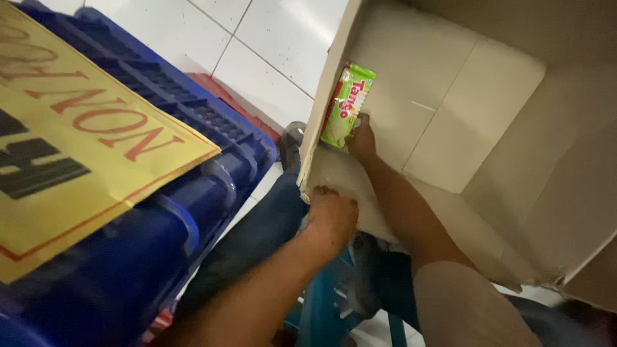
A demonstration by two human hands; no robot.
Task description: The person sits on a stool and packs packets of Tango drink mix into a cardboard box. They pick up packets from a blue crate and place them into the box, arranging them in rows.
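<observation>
1. One view only, head cam, looking down. Right hand (362, 138) is inside the open cardboard box (475, 109), fingers closed on the lower end of a green snack packet (348, 105). Packet stands upright, pressed against the left inner wall of the box, near the corner.
2. Left hand (330, 217) sits on the near edge of the box, fingers curled over the rim and closed on it; nothing else is in this hand.
3. Rest of the box looks empty, w/ pale bottom flaps showing.
4. Left of the box: blue plastic crate (193, 193) w/ a yellow printed sheet (71, 148) lying over it, on the white tile floor (270, 45). Below the arms, dark trousers and part of a teal stool (321, 308).
5. My judgement for doing this well: keep the packet flat to the wall and straight, let left hand keep the box steady so the wall does not bend, and release only when the packet rests on the bottom.
</observation>
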